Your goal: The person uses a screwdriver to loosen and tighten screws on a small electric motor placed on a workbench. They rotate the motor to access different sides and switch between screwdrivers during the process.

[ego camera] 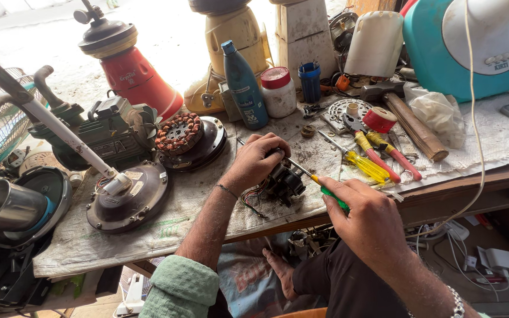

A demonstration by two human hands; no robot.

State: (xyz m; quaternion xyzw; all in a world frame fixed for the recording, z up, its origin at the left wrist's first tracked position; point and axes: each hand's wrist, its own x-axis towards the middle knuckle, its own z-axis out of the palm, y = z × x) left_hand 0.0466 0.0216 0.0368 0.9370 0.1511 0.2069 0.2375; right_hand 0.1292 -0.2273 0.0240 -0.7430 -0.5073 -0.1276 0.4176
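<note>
My left hand [256, 160] grips a small black motor [284, 182] with coloured wires, pressing it onto the cloth-covered bench [166, 218]. In my right hand [362, 213] is a green-handled screwdriver [320, 186], and its shaft points up and left into the motor, just under my left fingers. The motor's far side is hidden by my left hand.
Pliers with red and yellow grips [378, 152] and a yellow screwdriver [363, 162] lie right of the motor. A hammer [410, 121], red tape roll [380, 119], blue bottle [244, 85] and white jar [278, 91] stand behind. Fan motor parts [128, 197] and a copper stator [179, 133] fill the left.
</note>
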